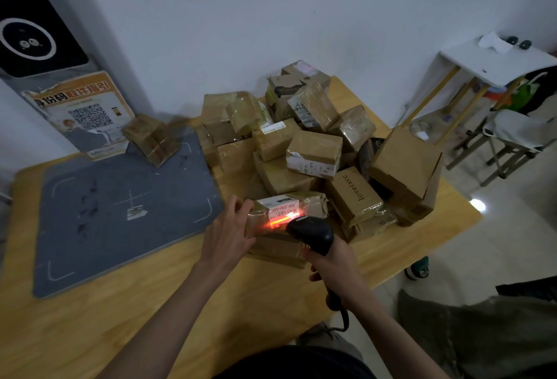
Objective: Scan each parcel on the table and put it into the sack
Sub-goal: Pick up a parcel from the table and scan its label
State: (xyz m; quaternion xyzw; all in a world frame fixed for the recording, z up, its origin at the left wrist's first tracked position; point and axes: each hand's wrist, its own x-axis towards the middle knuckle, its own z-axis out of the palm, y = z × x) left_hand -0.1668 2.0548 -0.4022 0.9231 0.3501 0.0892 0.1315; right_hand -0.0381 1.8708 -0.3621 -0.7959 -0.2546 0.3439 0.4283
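Note:
A pile of several brown taped cardboard parcels [313, 149] covers the right half of the wooden table [150, 318]. My left hand [229, 234] grips the left end of a taped parcel [313, 203] with a white label at the pile's near edge. My right hand [334, 264] holds a black barcode scanner [313, 234] just over that parcel, and a red beam glows across the label. A dark grey-green sack [482, 336] lies on the floor at the lower right.
A grey mat [120, 203] lies on the table's left side, with one parcel [152, 139] at its far corner. A poster with a QR code [81, 113] leans on a dark machine behind. A white side table [497, 62] and stools stand to the right.

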